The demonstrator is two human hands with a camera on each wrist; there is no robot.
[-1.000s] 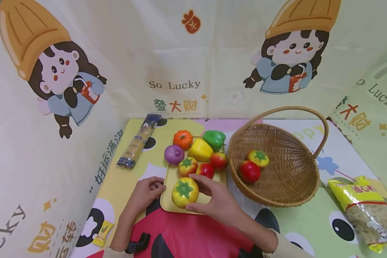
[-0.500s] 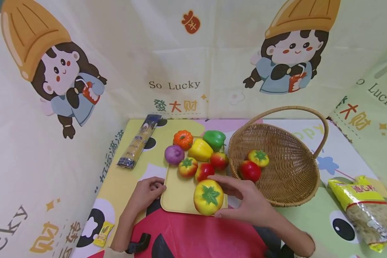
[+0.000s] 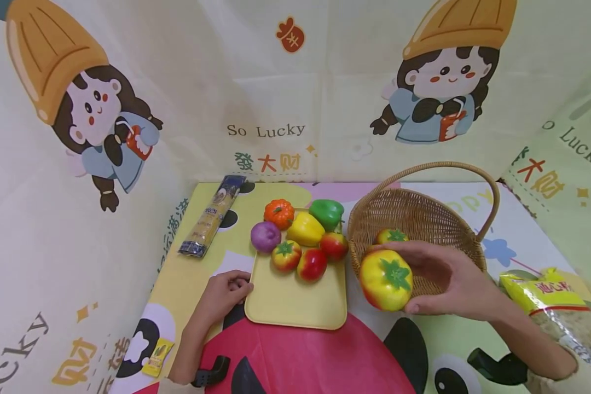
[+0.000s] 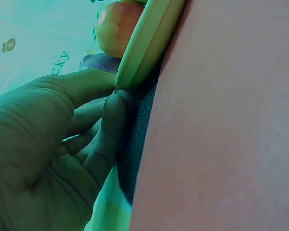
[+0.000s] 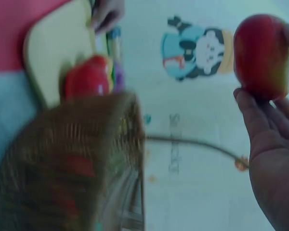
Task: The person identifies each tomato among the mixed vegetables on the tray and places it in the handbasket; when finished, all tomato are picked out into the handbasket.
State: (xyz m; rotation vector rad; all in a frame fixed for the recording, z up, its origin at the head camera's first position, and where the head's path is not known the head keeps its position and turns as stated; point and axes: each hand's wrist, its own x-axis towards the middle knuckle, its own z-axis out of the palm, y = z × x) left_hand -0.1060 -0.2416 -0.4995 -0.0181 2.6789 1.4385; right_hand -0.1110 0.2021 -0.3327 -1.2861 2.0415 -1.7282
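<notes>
Head view shows the right hand (image 3: 453,279) pinching a round, glossy yellow-and-red tomato (image 3: 381,282) between thumb and fingers, its star-shaped green calyx turned toward the viewer. From there it overlaps the near left side of a wicker basket (image 3: 416,210); the right wrist view, blurred in places, shows it raised apart from the weave. The basket is tightly woven in brown strands, bowl-shaped with a tall arched handle, and a smaller yellow fruit (image 3: 386,236) with a green top lies inside at the left, partly hidden. Well to the left, the left hand (image 3: 225,295) has its thumb and fingertips pinched on the thin raised rim of a smooth, pale yellow tray (image 3: 295,303) with rounded corners, a grip the left wrist view shows closely. Three rounded red-and-yellow fruits (image 3: 312,265) cluster around the tray's middle and right edge; toward its far end are a waxy, lobed yellow pepper (image 3: 306,229), a shiny green pepper (image 3: 326,214), a ribbed orange pumpkin (image 3: 279,213) and a smooth purple onion (image 3: 265,237). A slim plastic spaghetti packet (image 3: 213,216) lies far left, a crinkled, partly clear bag (image 3: 556,312) at the right, all on a printed tablecloth (image 3: 300,361).
</notes>
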